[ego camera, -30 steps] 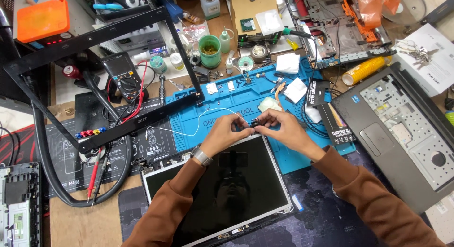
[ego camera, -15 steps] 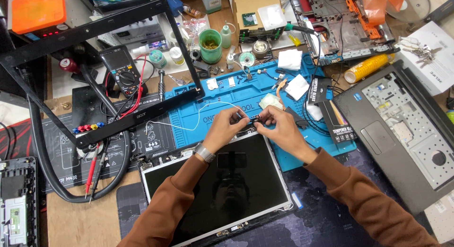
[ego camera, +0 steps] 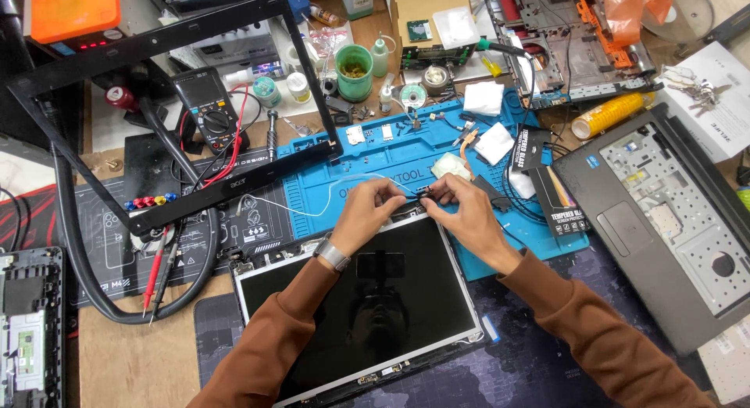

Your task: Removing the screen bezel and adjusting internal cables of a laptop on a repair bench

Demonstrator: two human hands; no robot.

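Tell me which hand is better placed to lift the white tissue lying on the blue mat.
Probably the right hand. The white tissue lies just beyond it on the blue mat, on its own side. The left hand would have to cross over. Both hands pinch a small black part.

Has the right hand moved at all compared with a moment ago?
No, barely. The right hand is pinching a small black part at the top edge of the laptop screen, over the same spot on the blue mat, beside the left hand.

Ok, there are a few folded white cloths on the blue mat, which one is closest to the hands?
The small pale one just above the right hand. The other two, one further right and one at the blue mat's top edge, lie farther off.
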